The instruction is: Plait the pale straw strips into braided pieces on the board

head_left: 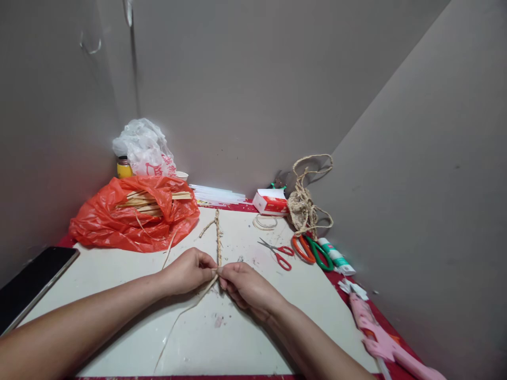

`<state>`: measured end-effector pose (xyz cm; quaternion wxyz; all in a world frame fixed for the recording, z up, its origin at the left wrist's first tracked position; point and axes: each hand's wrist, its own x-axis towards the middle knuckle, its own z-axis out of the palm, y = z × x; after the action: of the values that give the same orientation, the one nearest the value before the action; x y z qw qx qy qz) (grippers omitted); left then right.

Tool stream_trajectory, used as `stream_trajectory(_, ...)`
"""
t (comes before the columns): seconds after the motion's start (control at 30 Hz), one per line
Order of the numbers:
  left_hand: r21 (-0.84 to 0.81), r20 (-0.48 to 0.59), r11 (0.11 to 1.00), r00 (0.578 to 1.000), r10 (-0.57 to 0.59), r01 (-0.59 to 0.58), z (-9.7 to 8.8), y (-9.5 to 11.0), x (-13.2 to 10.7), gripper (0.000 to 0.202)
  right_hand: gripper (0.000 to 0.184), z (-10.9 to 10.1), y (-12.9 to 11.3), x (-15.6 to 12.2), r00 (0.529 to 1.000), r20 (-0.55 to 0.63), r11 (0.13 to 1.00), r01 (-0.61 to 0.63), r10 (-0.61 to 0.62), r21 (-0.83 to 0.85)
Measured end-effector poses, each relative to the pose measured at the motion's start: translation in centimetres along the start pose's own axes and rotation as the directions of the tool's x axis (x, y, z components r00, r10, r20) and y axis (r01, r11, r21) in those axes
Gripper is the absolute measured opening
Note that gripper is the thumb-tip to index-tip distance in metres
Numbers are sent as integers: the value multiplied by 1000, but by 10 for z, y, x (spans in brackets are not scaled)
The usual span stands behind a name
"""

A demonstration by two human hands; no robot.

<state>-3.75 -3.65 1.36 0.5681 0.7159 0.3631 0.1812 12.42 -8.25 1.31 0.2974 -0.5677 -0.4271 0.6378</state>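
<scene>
A braided straw cord [218, 240] runs away from me over the white board, with a short side piece branching off near its far end. At its near end my left hand [191, 271] pinches the straw between thumb and fingers. Right beside it, my right hand [246, 285] is closed on the same end, fingertips almost touching the left ones. One long loose straw strand [177, 319] trails from under the fingers toward the board's front edge. The exact crossing of strands is hidden by my fingertips.
Left: a red plastic bag [99, 221] of straw strips and a black phone [37, 282]. Right: small red scissors [283, 256], green-handled scissors [320, 254], a coiled straw rope [301, 211], a white-green tube [336, 256] and a pink glue gun [372, 330]. Grey walls enclose the white board [222, 348].
</scene>
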Motion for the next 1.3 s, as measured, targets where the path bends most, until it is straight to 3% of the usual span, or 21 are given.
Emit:
stream_trajectory(0.17,-101,39,985,990,-139,142,2,5,-7,23,20,6,4,-1,995,-93,1000,25,-25,-1)
stream_trajectory(0.27,-188,38,969,987,-157,162,9,3,-8,23,24,10,6,-1,994,-112,998,22,-15,66)
stream_trajectory(0.43,-83,5,988,991,-131,131,20,2,-11,32,33,15,3,-6,997,-73,987,-6,18,159)
stream_trajectory(0.6,18,-78,997,994,-71,72,31,3,-19,21,32,19,5,-7,994,-103,976,-3,26,218)
stream_trajectory(0.73,-53,11,997,999,-53,53,32,6,-23,30,21,18,9,-7,994,-102,969,-1,27,248)
stream_trajectory(0.83,-65,106,993,991,-86,93,23,10,-20,29,20,15,11,-8,997,-77,965,12,8,260)
stream_trajectory(0.9,-8,-30,997,996,-82,82,14,12,-16,27,20,12,10,-10,999,-41,964,1,10,266)
stream_trajectory(0.97,42,-224,999,974,-6,16,9,11,-11,27,22,9,7,-12,1000,6,963,-17,16,269)
stream_trajectory(1.0,35,-268,999,963,28,-20,8,10,-8,25,24,8,5,-13,999,28,963,-23,16,270)
stream_trajectory(1.07,-98,-200,995,980,13,-33,10,7,-4,22,26,6,1,-14,998,64,964,-22,6,264)
stream_trajectory(1.17,-314,-2,942,992,-124,117,18,3,-1,17,29,5,-4,-16,995,103,971,-18,-7,237)
stream_trajectory(1.23,-294,22,940,985,-173,172,21,2,-1,15,30,5,-5,-16,993,117,977,-22,-3,211)
stream_trajectory(1.3,-203,-19,969,989,-146,139,22,2,-1,16,29,3,-3,-15,993,117,983,-22,0,180)
